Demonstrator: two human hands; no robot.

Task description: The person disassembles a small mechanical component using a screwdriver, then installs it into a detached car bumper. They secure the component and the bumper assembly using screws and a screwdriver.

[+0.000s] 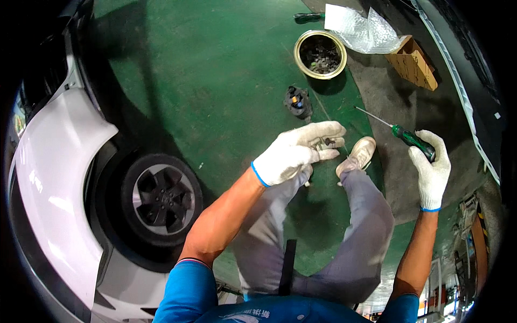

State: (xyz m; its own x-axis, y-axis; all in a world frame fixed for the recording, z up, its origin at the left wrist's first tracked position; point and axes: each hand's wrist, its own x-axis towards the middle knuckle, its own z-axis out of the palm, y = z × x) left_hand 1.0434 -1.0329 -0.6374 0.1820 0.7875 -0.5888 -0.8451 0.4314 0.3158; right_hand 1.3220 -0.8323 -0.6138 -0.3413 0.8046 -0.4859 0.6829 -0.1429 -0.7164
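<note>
My left hand [285, 156], in a white knit glove with a blue cuff, is at the centre, its fingers curled around small dark fasteners [326, 143], which look like clips or screws. My right hand [431, 169], gloved the same way, grips a screwdriver [410, 139] by its green-and-black handle, the long metal shaft pointing up and to the left. A dark object with small orange and blue parts [297, 102], too unclear to name, lies on the floor above my left hand.
A white car fender and wheel [161, 199] fill the left. On the green floor [194, 75] are a tin [320, 54] of dark small parts, a green-handled tool [308, 17], bubble wrap [361, 29] and a cardboard box [412, 64]. A dark mat [409, 107] and panel edge lie right.
</note>
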